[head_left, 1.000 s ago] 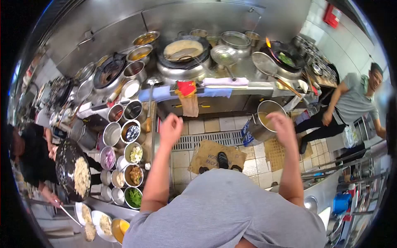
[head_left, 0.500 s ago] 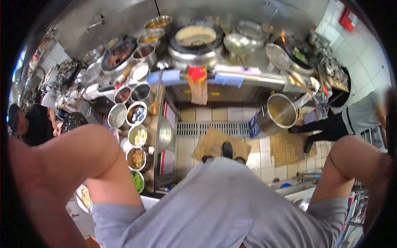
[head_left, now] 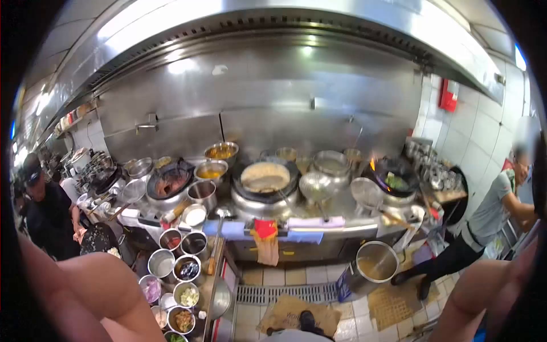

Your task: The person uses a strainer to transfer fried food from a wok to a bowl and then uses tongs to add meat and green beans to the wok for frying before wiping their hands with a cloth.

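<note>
Both of my arms are raised and bent toward the camera. My left elbow and forearm (head_left: 94,282) fill the lower left, and my right forearm (head_left: 484,285) the lower right. Neither hand shows; both lie beyond the dark rim of the picture. Ahead is a stove line with a central wok of pale liquid (head_left: 265,178), a left wok with reddish-brown food (head_left: 170,183), and a right wok with green vegetables (head_left: 394,181) beside a flame (head_left: 372,164). A long-handled ladle (head_left: 215,245) rests near several ingredient pots, including chopped pale pieces (head_left: 190,296).
A large metal stockpot (head_left: 376,268) with liquid stands on the floor. Flattened cardboard (head_left: 299,313) lies below a drain grate (head_left: 285,293). One person (head_left: 490,211) is at the right, another in black (head_left: 51,216) at the left. Cloths (head_left: 265,242) hang on the stove edge.
The view has tilted up, so the hood and back wall now show and my shirt has mostly left the frame. My arms stay raised at both sides.
</note>
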### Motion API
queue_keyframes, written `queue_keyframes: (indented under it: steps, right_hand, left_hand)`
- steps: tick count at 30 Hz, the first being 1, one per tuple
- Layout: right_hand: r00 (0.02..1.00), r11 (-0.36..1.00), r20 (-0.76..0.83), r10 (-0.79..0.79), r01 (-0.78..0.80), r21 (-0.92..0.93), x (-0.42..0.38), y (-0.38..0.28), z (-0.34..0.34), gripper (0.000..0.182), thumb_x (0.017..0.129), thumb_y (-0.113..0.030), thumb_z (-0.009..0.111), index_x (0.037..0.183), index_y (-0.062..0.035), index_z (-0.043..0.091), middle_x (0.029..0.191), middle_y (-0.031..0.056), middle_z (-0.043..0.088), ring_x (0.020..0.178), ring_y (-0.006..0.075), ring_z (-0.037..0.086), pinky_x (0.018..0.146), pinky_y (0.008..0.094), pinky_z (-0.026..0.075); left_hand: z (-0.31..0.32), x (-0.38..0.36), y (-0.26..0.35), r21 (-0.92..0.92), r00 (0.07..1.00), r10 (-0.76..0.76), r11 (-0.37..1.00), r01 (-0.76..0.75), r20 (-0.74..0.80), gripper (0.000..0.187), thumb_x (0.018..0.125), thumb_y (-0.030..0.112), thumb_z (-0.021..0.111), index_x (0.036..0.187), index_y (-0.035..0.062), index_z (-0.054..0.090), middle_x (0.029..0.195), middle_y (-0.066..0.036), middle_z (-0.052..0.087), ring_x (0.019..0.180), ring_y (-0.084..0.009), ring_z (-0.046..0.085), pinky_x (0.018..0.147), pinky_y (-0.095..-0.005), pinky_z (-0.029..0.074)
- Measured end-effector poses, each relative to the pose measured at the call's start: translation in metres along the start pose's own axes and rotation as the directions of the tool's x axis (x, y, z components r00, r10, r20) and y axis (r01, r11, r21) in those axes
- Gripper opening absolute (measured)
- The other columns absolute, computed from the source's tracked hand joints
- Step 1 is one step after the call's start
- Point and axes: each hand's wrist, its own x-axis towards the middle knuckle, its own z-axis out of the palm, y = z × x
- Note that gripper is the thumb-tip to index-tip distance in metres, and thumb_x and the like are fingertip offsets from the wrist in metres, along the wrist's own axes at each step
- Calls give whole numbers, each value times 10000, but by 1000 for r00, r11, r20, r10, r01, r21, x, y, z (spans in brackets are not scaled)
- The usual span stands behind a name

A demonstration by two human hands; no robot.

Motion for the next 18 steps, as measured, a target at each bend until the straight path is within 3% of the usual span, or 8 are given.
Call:
queue_keyframes:
  steps: [2, 9, 11, 13, 14, 16, 17, 18]
  right_hand:
    - [998, 999, -61, 10, -12, -33, -18, 0, 10, 332, 819, -264, 527, 1019, -1, 491, 813, 139, 507, 655, 258, 492, 596, 354, 414]
    - [970, 994, -242, -9, -17, -108, -37, 13, -13, 343, 795, -273, 543, 981, 12, 505, 720, 134, 505, 612, 242, 467, 599, 342, 403]
    - [946, 991, -325, 20, -61, -119, -45, 20, -16, 346, 788, -276, 547, 971, 16, 509, 693, 133, 505, 599, 238, 460, 600, 338, 400]
    - [886, 968, -440, 149, -221, -118, -63, 31, -6, 350, 782, -279, 552, 960, 20, 513, 666, 131, 505, 587, 234, 452, 601, 334, 397]
    - [820, 922, -500, 280, -375, -99, -71, 38, 2, 352, 778, -280, 554, 955, 22, 516, 653, 131, 505, 581, 231, 449, 602, 332, 395]
    - [908, 974, -387, 158, -79, 212, -50, 57, 44, 307, 816, -261, 522, 958, 11, 507, 631, 76, 484, 542, 191, 413, 554, 300, 365]
    - [870, 902, -360, 337, -189, 387, -66, 62, 64, 229, 818, -220, 523, 902, -7, 528, 637, 47, 488, 553, 155, 419, 524, 273, 328]
    - [813, 867, -348, 467, -344, 361, -88, 64, 88, 177, 826, -201, 534, 800, -26, 545, 638, 30, 488, 551, 126, 415, 521, 252, 325]
  left_hand:
    - [11, -8, 3, -13, 999, 41, 999, -41, 11, 355, 710, 327, 686, 902, 121, 471, 844, -83, 503, 714, -204, 475, 648, -403, 297]
    - [37, -31, 3, -75, 996, -56, 996, 51, -73, 306, 699, 325, 699, 774, 95, 512, 726, -65, 512, 618, -173, 461, 556, -342, 308]
    - [47, -40, 2, -75, 987, -111, 992, 103, -117, 300, 696, 324, 703, 738, 87, 524, 692, -60, 515, 590, -164, 456, 530, -325, 311]
    - [61, -55, 3, -76, 953, -256, 966, 247, -160, 298, 692, 324, 707, 701, 80, 536, 658, -55, 518, 562, -155, 452, 504, -307, 314]
    - [70, -66, 5, -91, 915, -366, 930, 355, -171, 299, 691, 323, 709, 683, 76, 542, 641, -53, 519, 548, -151, 450, 491, -298, 315]
    - [95, -100, 18, -130, 741, -669, 741, 659, -58, 303, 688, 323, 713, 646, 68, 554, 608, -48, 522, 521, -142, 446, 465, -281, 318]
    - [102, -118, 29, -117, 624, -766, 613, 782, 157, 273, 723, 256, 682, 595, 68, 532, 548, -34, 496, 481, -153, 432, 453, -281, 313]
    - [113, -154, 38, -160, 516, -779, 493, 855, 356, 244, 759, 200, 632, 601, 48, 525, 549, -49, 483, 470, -182, 427, 450, -293, 318]
